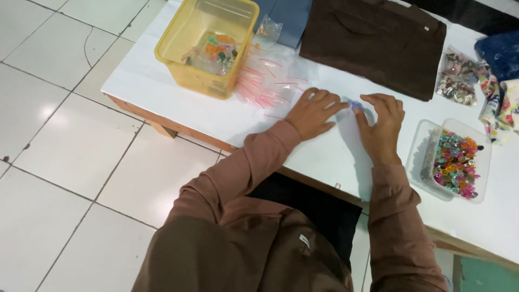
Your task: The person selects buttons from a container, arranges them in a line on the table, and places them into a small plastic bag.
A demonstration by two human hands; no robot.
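My left hand (313, 112) lies flat on the white table (162, 86), its fingertips at a small clear bag with blue pieces (355, 105). My right hand (383, 123) rests just right of that bag, fingers curled over it. Both hands press or pinch the bag between them; the bag is mostly hidden by the fingers. A heap of small clear zip bags with red strips (267, 81) lies just left of my left hand.
A yellow plastic tub (178, 54) with a few filled bags stands at the table's far left. A clear tray of colourful beads (456, 162) sits at the right. Brown cloth (373, 38), a bag of beads (457, 78) and patterned fabric (500, 105) lie behind.
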